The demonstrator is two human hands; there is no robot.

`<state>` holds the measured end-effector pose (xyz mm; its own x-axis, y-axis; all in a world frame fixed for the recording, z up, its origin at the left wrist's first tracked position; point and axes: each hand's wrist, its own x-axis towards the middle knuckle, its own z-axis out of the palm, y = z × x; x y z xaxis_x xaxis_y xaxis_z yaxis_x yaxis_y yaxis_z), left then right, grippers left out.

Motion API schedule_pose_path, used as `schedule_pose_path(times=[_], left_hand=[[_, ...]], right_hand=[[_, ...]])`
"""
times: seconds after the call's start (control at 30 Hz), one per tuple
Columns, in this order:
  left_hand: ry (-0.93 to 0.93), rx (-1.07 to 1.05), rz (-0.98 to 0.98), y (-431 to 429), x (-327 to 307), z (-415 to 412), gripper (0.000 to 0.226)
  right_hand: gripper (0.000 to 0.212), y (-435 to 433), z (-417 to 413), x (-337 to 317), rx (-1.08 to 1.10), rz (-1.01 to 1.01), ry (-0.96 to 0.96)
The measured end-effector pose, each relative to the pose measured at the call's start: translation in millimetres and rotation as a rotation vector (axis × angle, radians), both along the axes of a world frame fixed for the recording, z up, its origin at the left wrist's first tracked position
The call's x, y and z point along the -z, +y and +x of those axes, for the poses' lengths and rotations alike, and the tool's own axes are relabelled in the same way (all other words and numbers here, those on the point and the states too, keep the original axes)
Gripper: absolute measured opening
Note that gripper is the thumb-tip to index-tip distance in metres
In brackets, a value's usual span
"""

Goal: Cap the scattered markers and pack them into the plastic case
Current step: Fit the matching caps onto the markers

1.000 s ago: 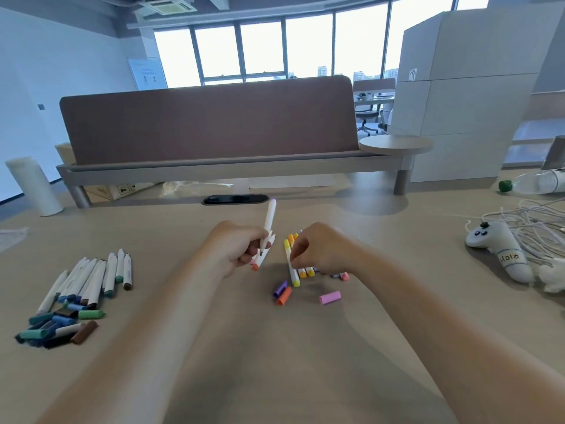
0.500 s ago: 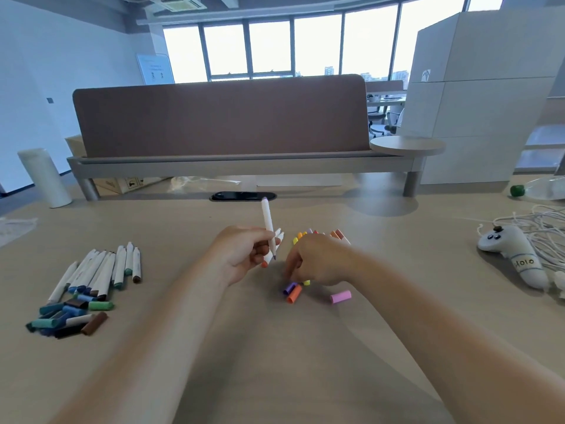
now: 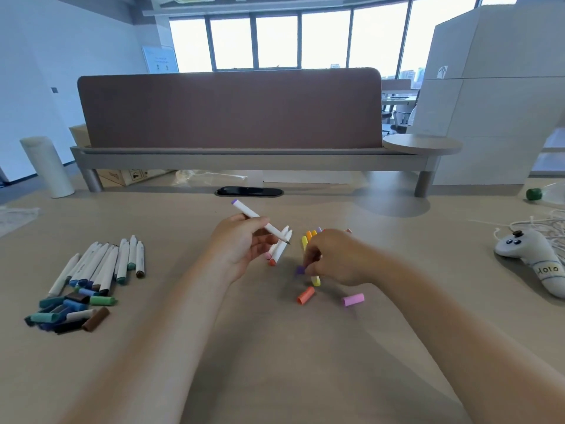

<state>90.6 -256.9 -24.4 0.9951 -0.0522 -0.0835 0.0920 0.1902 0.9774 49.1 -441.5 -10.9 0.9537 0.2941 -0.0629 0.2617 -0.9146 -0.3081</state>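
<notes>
Because the left hand (image 3: 241, 244) pinches the purple marker (image 3: 249, 212) mid-barrel with its bare tip aimed toward the right hand (image 3: 334, 258), a hasty push could ink the fingers or miss the purple cap (image 3: 300, 270), which the right fingertips seem to pinch just above the desk (image 3: 275, 362). That cap might slip and roll among the orange cap (image 3: 305, 295) and pink cap (image 3: 353, 300). More markers (image 3: 101, 264) lie far left; no case shows. A white toy (image 3: 519, 247) reads "olo"; other print is too small
</notes>
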Motion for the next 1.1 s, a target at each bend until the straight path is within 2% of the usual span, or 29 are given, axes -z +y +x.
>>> schedule_pose_path(times=[0.23,0.3,0.6,0.8,0.9,1.03,1.1], left_hand=[[0.001,0.014,-0.073,4,-2,-2,0.005],[-0.005,0.030,-0.071,2,-2,-4,0.004],[-0.031,0.052,-0.027,-4,-1,-11,0.009],[-0.018,0.088,-0.068,-11,-2,-18,0.006],[0.038,0.118,-0.122,-16,-1,-22,0.004],[0.091,0.186,-0.008,-14,-3,-22,0.007],[0.109,0.214,-0.014,-11,-7,-22,0.011]], right_hand=[[0.007,-11,-6,2,0.138,0.398,-0.031],[0.011,-8,-6,4,0.156,0.489,-0.048],[0.012,-6,-5,10,0.170,0.499,-0.056],[0.010,-5,-5,11,0.170,0.513,-0.065],[0.009,-6,-5,12,0.219,0.600,-0.092],[0.009,-11,-4,14,0.270,0.832,-0.006],[0.010,-16,-3,13,0.274,0.886,0.011]])
